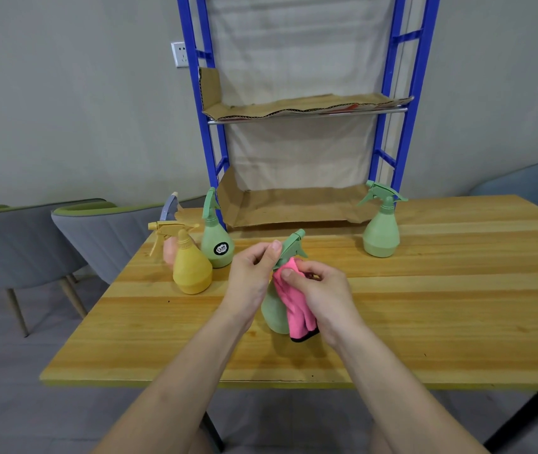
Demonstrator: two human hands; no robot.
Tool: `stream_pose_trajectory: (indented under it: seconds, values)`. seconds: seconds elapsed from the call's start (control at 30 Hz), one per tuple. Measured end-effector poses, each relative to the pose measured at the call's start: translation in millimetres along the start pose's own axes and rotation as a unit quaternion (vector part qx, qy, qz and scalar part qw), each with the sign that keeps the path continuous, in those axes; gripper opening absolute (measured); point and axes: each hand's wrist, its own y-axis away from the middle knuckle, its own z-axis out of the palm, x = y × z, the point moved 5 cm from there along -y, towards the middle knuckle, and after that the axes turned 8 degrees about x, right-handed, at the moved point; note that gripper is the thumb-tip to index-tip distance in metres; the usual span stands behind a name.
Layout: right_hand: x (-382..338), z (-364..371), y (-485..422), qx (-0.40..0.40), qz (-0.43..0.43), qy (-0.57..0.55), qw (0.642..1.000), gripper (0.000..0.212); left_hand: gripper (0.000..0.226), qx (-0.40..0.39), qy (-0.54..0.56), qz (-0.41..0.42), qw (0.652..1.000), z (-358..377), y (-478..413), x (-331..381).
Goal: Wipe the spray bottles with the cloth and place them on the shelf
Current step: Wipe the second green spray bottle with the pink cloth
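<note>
Both hands are at work over the middle of the wooden desk (441,306). The left hand (251,276) grips the trigger head of a green spray bottle (272,314), its fingers (274,249) curled closed round the top of the sprayer. The bottle leans slightly, nozzle pointing away from the person; whether its base rests on the desk cannot be told. The right hand (323,296) pinches a pink cloth (295,309) with a dark edge, thumb and fingers closed on the fabric and pressing it against the bottle's neck and right side, the rest of the cloth hanging down over the body. At the left rear of the desk stands a close group: a yellow bottle (191,267) nearest, a green labelled bottle (216,244) just beside it on its right, and a pink bottle (170,250) with a grey-blue head partly hidden behind the yellow one. A fourth green bottle (381,234) stands upright well apart at the right rear, near the shelf's right post. The blue-framed shelf (310,115) stands at the far edge of the desk, its two visible levels lined with cardboard (294,208) and holding no bottles. A grey and green chair (104,231) sits at the left of the desk.
</note>
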Motion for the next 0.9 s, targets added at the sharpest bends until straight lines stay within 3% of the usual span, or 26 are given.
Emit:
stream_pose_trajectory:
  seconds: [0.2,0.47,0.7,0.9]
  values:
    - [5,-3,-12,-0.048,0.095,-0.073,0.992,0.012,0.03,-0.003,-0.022,0.013,1.0,-1,-2,4]
    - [9,0,-20,-0.022,0.154,-0.109,0.982,0.019,0.024,-0.005,-0.146,0.073,0.987,-5,-7,5]
    - [19,-21,-4,-0.013,0.111,-0.097,0.989,0.018,0.024,-0.026,-0.271,0.115,0.955,-8,-15,17]
    - [8,-52,-9,0.134,-0.063,-0.05,0.988,0.012,0.028,-0.03,-0.33,0.139,0.933,-8,-14,23]
